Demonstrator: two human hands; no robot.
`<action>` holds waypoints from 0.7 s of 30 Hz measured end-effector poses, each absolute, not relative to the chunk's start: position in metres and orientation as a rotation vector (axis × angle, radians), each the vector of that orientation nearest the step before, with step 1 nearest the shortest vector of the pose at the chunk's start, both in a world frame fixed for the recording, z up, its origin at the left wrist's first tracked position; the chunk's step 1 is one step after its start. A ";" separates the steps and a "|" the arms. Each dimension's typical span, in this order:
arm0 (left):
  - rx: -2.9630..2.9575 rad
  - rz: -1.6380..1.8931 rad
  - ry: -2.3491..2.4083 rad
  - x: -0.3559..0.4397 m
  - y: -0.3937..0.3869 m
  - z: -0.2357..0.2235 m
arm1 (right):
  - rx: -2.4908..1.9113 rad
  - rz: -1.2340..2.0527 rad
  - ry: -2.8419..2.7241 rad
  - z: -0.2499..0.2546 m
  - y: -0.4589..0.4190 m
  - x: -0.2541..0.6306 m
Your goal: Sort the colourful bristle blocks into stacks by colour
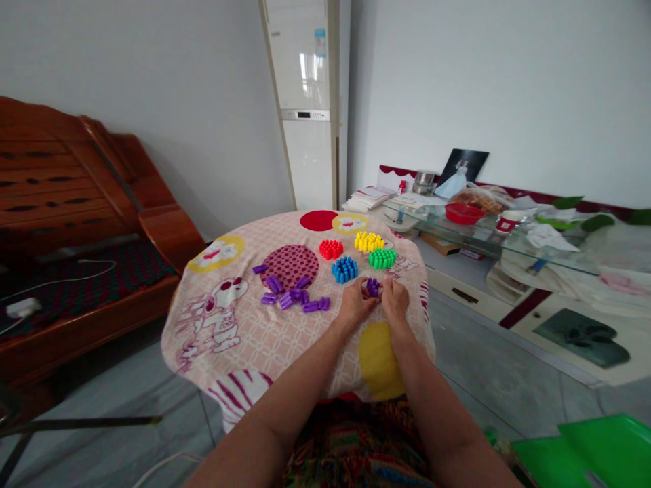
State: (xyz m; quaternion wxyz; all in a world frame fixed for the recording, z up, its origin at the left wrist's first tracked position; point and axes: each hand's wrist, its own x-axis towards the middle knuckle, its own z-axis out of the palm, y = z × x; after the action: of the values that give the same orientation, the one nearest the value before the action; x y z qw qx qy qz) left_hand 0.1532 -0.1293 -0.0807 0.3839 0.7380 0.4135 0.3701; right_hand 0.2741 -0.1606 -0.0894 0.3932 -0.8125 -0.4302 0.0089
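Both my hands rest on a round table with a pink cartoon cloth (239, 339). My left hand (354, 303) and my right hand (395, 299) pinch together a small cluster of purple plastic pieces (373, 286) between their fingertips. Loose purple pieces (291, 295) lie scattered to the left of my left hand. Beyond my hands stand tidy clusters: red (331, 249), yellow (369, 241), green (382, 258) and blue (344, 269).
A wooden bench (76, 203) with a dark cushion and a white cable stands at the left. A tall white air conditioner (305, 102) stands behind the table. A glass shelf (483, 234) with clutter runs along the right wall. A green tray (600, 451) lies bottom right.
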 end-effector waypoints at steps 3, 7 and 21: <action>1.896 0.921 1.048 0.153 -0.131 -0.080 | -2.025 0.034 -1.088 -0.091 -0.160 0.276; 1.967 0.937 1.051 0.143 -0.128 -0.080 | -1.983 0.059 -1.083 -0.089 -0.161 0.276; 2.061 1.061 2.059 0.026 -0.090 -0.049 | -2.009 0.140 -1.065 -0.090 -0.160 0.277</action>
State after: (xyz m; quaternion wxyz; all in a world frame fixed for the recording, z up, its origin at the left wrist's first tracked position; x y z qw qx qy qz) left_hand 0.0256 -0.0897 -0.0493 0.0205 0.6645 0.6640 0.3422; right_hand 0.2771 -0.1597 -0.0897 0.4184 -0.8009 -0.4247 0.0558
